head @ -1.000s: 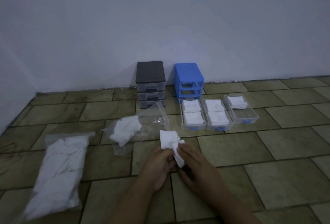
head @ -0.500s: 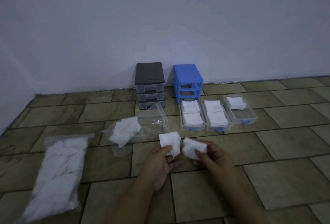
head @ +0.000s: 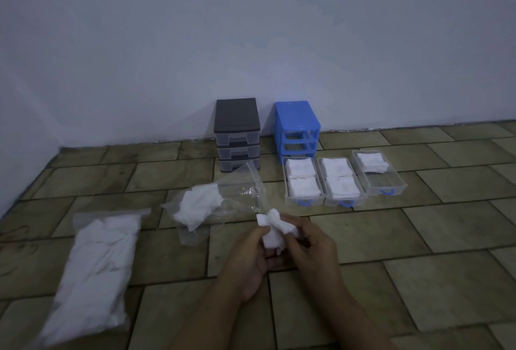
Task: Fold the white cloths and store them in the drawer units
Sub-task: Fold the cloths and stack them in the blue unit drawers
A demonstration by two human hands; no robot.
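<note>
A small white cloth (head: 275,232) is bunched between both hands above the tiled floor. My left hand (head: 248,260) grips it from the left and my right hand (head: 312,249) pinches it from the right. Against the wall stand a dark grey drawer unit (head: 237,134) with its drawers in and a blue drawer unit (head: 297,129) with empty slots. Three clear drawers lie in front of the blue unit: the left drawer (head: 285,182) and the middle drawer (head: 321,179) each hold two folded cloths, and the right drawer (head: 402,182) holds one at its far end.
An open clear plastic bag (head: 245,190) with loose white cloths (head: 198,205) lies left of my hands. A fuller sealed bag of white cloths (head: 95,271) lies at the near left. The wall (head: 251,42) runs behind the units.
The cloth was spread apart between the two hands half a second ago. Now both hands have come together and the cloth is gathered into one bunch.
</note>
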